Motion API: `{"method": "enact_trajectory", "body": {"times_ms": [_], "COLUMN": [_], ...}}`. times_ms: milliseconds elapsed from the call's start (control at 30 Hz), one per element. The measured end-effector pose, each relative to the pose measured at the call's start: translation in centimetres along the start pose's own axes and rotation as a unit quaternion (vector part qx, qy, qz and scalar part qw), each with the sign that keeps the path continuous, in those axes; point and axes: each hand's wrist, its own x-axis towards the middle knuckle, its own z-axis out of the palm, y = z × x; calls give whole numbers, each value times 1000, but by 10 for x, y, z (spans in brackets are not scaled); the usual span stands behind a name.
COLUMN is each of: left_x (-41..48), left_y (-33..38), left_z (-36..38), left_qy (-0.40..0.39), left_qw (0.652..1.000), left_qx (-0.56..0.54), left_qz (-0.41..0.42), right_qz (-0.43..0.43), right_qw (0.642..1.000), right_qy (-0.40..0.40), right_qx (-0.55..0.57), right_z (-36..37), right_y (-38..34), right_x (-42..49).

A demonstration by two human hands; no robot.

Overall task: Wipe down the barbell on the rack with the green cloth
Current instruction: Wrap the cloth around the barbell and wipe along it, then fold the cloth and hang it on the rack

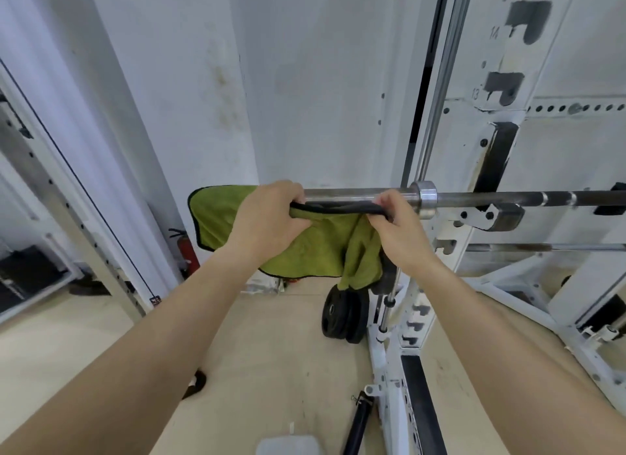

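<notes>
Nubby black-edged green cloth (315,248) beneath smooth steel barbell (359,194)

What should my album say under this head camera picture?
Two hands stretch a green cloth just below the barbell sleeve.

the barbell (359,194) lies level across the scene, a round steel bar with a shiny sleeve on the left half, a bright collar near the middle, and a darker shaft with pale ring marks running off to the right, where it sits on the white rack (487,214). the green cloth (325,248) is olive-green with a thin black hem. its top edge is bunched into a dark roll stretched just below and against the sleeve, left of the collar. one corner fans out flat to the left past the sleeve's end, and the rest hangs down in loose folds, longest at the right.
</notes>
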Motion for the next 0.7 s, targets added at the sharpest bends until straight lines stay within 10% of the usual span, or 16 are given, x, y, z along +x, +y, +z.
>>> {"method": "enact_trajectory", "body": {"times_ms": [267, 700], "left_x": [-91, -297], "left_y": [-2, -51], "left_z": [-35, -42], "left_qy": [-37, -287], "left_qw": [979, 792], "left_qx": [-114, -459], "left_qz": [-166, -281], "right_qz": [-18, 108], "right_qw": [982, 986], "right_qy": [-184, 78], "right_qx": [-28, 103], "right_z": [70, 113], "right_y": [-60, -112], "right_x": [-95, -204]}}
